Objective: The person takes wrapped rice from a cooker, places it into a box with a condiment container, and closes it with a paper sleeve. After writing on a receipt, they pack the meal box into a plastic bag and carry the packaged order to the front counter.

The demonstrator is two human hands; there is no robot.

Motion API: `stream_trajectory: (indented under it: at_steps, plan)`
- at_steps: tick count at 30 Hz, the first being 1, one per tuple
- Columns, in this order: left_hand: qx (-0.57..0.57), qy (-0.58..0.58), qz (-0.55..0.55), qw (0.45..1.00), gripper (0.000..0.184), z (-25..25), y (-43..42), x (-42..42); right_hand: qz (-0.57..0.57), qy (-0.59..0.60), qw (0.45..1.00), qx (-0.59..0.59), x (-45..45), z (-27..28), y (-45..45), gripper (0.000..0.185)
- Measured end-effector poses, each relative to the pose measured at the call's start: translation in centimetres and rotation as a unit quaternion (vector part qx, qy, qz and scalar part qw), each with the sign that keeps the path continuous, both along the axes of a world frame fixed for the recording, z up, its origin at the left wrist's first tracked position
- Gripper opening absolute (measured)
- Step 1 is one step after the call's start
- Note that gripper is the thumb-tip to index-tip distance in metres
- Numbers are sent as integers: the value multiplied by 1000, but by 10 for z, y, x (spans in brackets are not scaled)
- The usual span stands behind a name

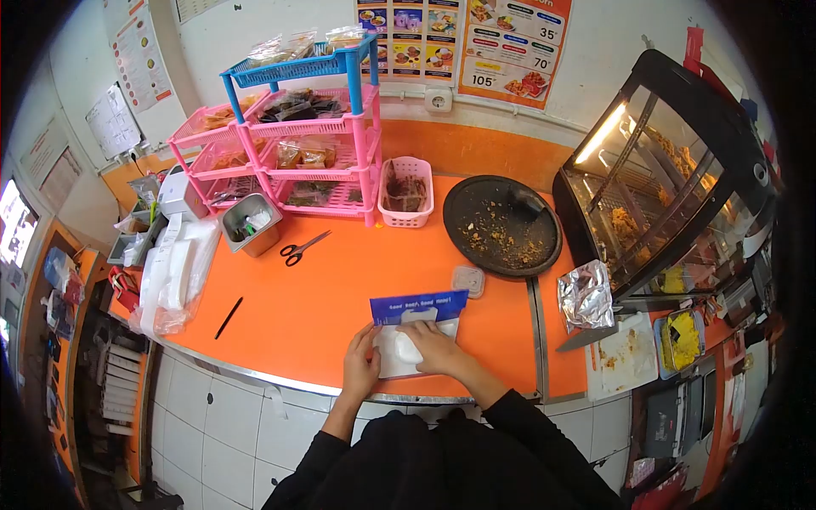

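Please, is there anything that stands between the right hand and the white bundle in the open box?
Nothing visible does: the right hand touches the white bundle. The raised blue lid stands beyond the bundle, not between them.

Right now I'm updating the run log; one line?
left hand: at box edge; right hand: on white item; blue lid: raised

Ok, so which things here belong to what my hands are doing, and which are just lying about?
Seemingly in use:
- left hand, at the box's left side
- right hand, at the white packet
- box, blue flap up
- white packet

Apparently lying about:
- scissors
- thin black stick
- crumpled foil
- knife
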State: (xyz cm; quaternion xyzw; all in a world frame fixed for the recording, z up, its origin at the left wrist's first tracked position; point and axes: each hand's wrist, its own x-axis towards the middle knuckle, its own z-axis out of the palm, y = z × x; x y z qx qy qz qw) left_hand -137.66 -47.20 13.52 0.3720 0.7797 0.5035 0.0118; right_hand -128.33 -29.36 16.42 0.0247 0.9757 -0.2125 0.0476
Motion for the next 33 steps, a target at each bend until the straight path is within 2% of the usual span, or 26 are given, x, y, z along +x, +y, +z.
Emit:
stream_trajectory:
  at_steps: [3,6,9,11,14,17,20,23,24,27,30,33]
  plan:
    - [0,-2,11,1000,41,1,1,2,16,67,997,-27,9,-6,5,79]
    - [-9,42,48,998,36,15,4,8,-18,123,988,-86,30,26,2,66]
    - [-34,128,89,987,28,18,5,14,-116,28,960,-255,44,38,56,56]
    - [-27,162,88,982,23,19,8,16,-180,106,960,-185,40,31,105,51]
    - [16,207,19,978,20,22,16,22,-210,174,960,64,23,3,136,59]
    - [12,192,-94,977,19,10,33,41,-133,185,957,182,9,-11,139,71]
    - [-24,176,-136,975,24,16,51,77,-136,81,961,225,-1,-8,130,82]
    - [-60,168,-133,975,34,-8,64,98,-213,35,954,209,-7,-5,128,82]
    - [-78,170,-130,974,43,-6,65,101,-222,40,955,194,-5,-8,129,82]
    - [-133,198,-135,962,53,3,67,102,-253,58,956,134,4,-12,128,80]
    - [-190,241,-161,938,61,13,65,101,-279,74,956,52,21,-11,123,78]
    - [-280,196,-157,927,64,-1,68,104,-291,93,952,0,43,-24,132,79]
